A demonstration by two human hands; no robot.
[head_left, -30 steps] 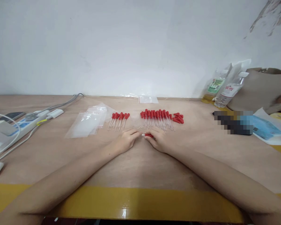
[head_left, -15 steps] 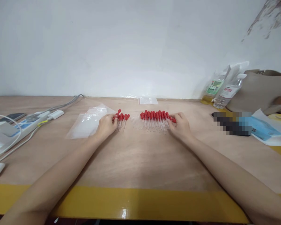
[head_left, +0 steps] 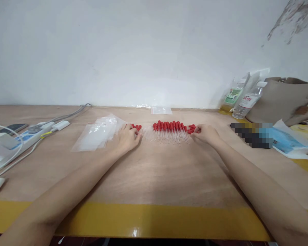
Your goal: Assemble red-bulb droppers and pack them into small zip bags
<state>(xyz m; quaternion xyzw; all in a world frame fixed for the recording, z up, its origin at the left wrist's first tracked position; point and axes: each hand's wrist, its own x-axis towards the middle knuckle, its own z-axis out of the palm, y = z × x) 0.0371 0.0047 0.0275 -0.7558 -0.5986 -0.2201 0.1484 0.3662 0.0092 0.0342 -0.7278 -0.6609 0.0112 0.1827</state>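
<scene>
Far left: power strip (head_left: 34, 134) is laid obliquely on the table. Next, clear plastic bags (head_left: 88, 136) are stacked flat. Left hand (head_left: 129, 138) is placed over the left dropper group (head_left: 137, 127), fingers loosely curled; whether one is gripped cannot be told. Red bulbs there are pointed toward the wall; the stems are mostly hidden by the hand. Centre: bare clear tubes (head_left: 149, 134) are laid side by side, long axes roughly front-to-back. Just right, the main dropper row (head_left: 170, 126) is set with bulbs wallward, stems angled nearward and slightly right. Loose red bulbs (head_left: 192, 126) are grouped at its right end. Right hand (head_left: 205, 132) is brought in there, fingertips drawn close together; whether a bulb is pinched cannot be told.
</scene>
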